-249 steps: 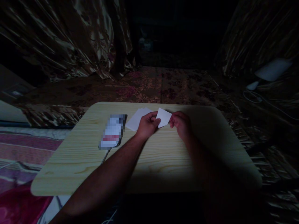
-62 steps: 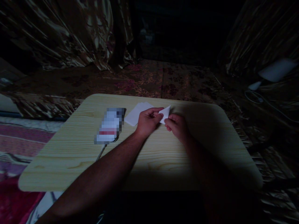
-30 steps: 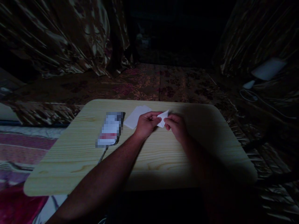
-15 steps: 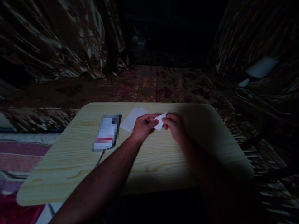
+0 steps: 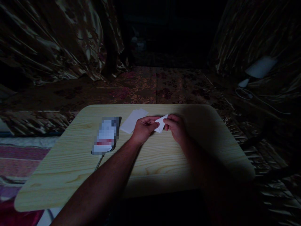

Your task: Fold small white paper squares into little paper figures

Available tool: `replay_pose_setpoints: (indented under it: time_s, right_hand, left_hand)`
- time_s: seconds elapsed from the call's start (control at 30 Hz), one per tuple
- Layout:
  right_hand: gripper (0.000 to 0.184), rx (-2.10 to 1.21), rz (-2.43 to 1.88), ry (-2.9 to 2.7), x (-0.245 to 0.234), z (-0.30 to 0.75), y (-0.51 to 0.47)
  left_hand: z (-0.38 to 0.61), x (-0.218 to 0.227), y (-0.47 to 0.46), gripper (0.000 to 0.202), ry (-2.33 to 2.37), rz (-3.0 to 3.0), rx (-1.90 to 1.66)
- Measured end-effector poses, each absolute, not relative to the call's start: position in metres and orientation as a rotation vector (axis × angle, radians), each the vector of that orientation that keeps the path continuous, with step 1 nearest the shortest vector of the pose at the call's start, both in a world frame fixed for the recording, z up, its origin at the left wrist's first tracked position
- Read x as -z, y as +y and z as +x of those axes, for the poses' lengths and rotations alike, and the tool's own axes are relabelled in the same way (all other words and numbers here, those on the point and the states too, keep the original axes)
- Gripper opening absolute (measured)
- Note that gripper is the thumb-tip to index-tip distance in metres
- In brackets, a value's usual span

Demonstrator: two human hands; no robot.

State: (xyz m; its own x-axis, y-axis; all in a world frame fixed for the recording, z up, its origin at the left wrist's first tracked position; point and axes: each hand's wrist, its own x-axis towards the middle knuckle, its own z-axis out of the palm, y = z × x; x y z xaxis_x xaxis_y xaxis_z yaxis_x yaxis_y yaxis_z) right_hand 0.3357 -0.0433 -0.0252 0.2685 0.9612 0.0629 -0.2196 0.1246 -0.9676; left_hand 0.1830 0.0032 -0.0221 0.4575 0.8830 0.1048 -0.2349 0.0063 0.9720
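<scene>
Between my two hands is a small folded piece of white paper, with a pointed corner at its upper right and crease lines on its face. My left hand pinches its left side, thumb on top. On the right side, my right hand grips the paper near the pointed corner between thumb and fingers. Just left of my left hand, a stack of white paper sheets lies on the wooden table. The fingers behind the folded paper are partly hidden.
A phone-like object, blurred by pixels, lies on the table's left with a cable attached. Beyond the table are a patterned cloth-covered ledge and curtains. A white lamp stands at the far right. The room is dim.
The view has shifted slightly. Both hands keep their hold on the folded paper, which appears turned a little; otherwise hardly anything differs.
</scene>
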Motion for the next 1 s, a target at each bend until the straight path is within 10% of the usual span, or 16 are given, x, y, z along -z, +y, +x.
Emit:
replay_pose_setpoints:
  time_s: [1.0]
  right_hand:
    - [0.025,-0.832,-1.205,-0.958,0.0224,0.3412,-0.0439]
  left_hand:
    - [0.1825,0.0201,0.0022,0.036,0.728,1.363,-0.996]
